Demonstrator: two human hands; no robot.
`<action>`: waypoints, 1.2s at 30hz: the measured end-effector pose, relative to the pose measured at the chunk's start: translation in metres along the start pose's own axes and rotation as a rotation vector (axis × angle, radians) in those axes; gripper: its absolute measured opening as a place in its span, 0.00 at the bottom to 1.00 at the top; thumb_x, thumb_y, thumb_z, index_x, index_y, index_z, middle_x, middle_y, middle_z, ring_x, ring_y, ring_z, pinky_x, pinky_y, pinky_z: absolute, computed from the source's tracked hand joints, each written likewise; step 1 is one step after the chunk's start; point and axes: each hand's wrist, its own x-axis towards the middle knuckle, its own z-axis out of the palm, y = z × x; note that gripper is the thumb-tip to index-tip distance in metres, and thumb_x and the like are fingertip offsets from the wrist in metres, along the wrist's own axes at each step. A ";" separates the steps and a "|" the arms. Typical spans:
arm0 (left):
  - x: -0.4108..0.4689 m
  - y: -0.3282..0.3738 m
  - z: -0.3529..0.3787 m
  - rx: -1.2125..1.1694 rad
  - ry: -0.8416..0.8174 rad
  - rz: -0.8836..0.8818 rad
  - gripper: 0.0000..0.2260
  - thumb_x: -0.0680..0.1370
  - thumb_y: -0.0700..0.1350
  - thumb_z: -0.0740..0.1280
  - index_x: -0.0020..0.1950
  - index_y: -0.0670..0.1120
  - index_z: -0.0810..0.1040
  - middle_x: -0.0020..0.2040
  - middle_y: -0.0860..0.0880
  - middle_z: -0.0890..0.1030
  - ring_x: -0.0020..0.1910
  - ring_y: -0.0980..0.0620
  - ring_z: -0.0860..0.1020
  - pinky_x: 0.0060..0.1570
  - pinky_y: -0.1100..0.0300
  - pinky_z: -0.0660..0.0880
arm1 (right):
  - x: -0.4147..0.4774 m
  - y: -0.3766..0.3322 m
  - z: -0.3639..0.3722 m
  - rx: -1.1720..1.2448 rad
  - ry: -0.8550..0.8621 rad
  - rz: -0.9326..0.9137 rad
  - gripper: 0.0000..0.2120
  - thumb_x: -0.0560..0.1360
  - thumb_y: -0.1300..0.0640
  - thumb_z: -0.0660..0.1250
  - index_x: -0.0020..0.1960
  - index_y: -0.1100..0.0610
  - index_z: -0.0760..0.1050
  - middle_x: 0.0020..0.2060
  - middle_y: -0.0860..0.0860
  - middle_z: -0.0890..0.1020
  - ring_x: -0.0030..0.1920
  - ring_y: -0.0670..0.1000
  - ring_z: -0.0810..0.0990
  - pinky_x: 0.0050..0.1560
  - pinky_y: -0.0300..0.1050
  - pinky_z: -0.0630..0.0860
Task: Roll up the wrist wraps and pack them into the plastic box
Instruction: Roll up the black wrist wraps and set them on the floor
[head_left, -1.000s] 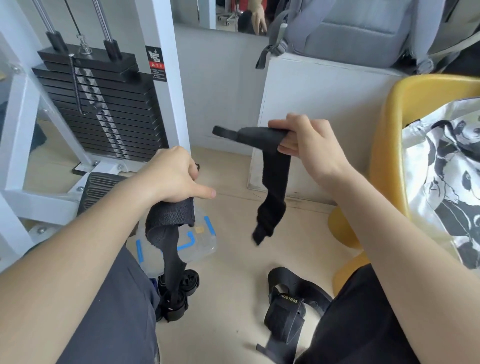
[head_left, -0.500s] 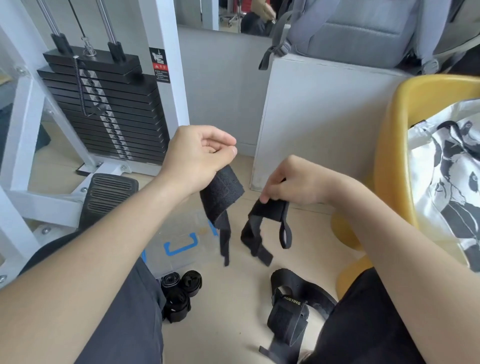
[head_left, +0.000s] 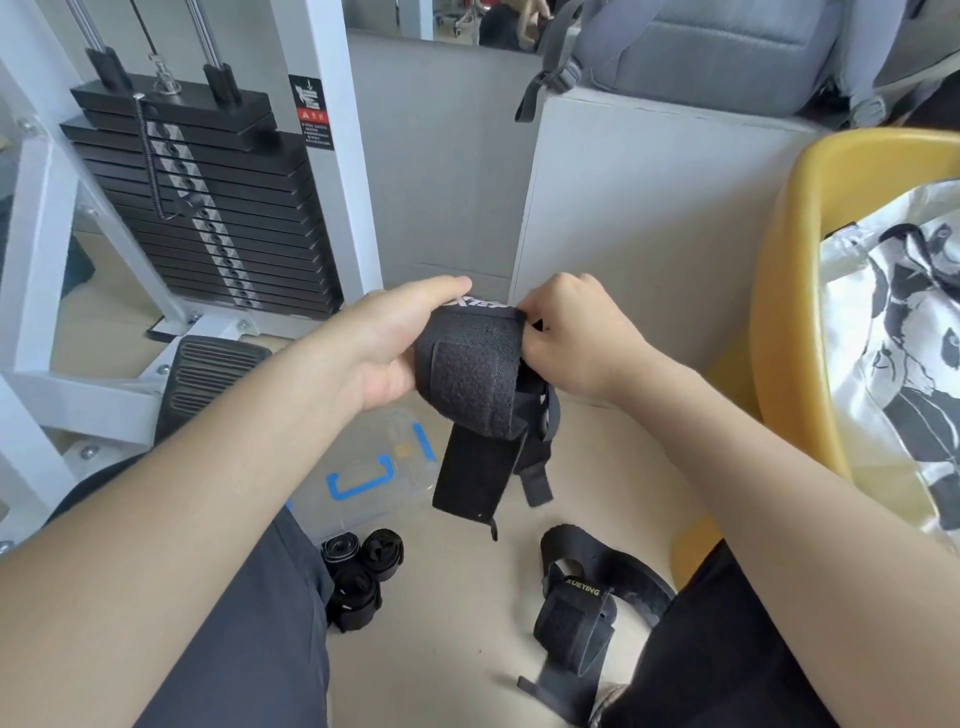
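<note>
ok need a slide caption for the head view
Left hand and right hand hold a black wrist wrap above the clear plastic box; rolled wraps lie on the floor nearby.

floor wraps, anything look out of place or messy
Nothing damaged. One unrolled wrap sprawls on the floor with its straps splayed, and the rolled wraps lie beside the plastic box, not in it.

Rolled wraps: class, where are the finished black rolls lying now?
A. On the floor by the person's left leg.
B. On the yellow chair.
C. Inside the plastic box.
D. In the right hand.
A: the rolled wraps lie on the floor against the left leg, just outside the clear plastic box.
</note>
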 end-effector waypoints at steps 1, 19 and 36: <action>-0.002 0.000 -0.001 0.042 -0.032 -0.039 0.16 0.85 0.49 0.70 0.68 0.41 0.83 0.62 0.41 0.87 0.56 0.43 0.88 0.54 0.51 0.85 | 0.001 0.000 0.002 -0.001 0.012 0.000 0.12 0.72 0.66 0.61 0.33 0.66 0.61 0.35 0.70 0.65 0.39 0.62 0.57 0.40 0.60 0.72; 0.000 -0.008 -0.006 0.097 0.063 -0.067 0.10 0.80 0.36 0.65 0.60 0.43 0.79 0.51 0.43 0.83 0.40 0.45 0.85 0.38 0.54 0.85 | -0.004 0.022 0.003 0.489 -0.099 0.405 0.12 0.78 0.66 0.70 0.55 0.54 0.88 0.47 0.49 0.87 0.33 0.56 0.89 0.33 0.40 0.83; -0.003 -0.020 0.011 0.119 -0.098 0.059 0.08 0.88 0.39 0.65 0.64 0.40 0.82 0.47 0.44 0.86 0.42 0.48 0.86 0.42 0.54 0.86 | 0.002 0.016 0.009 1.234 0.084 0.587 0.13 0.82 0.73 0.65 0.57 0.62 0.86 0.47 0.60 0.90 0.42 0.57 0.89 0.41 0.47 0.85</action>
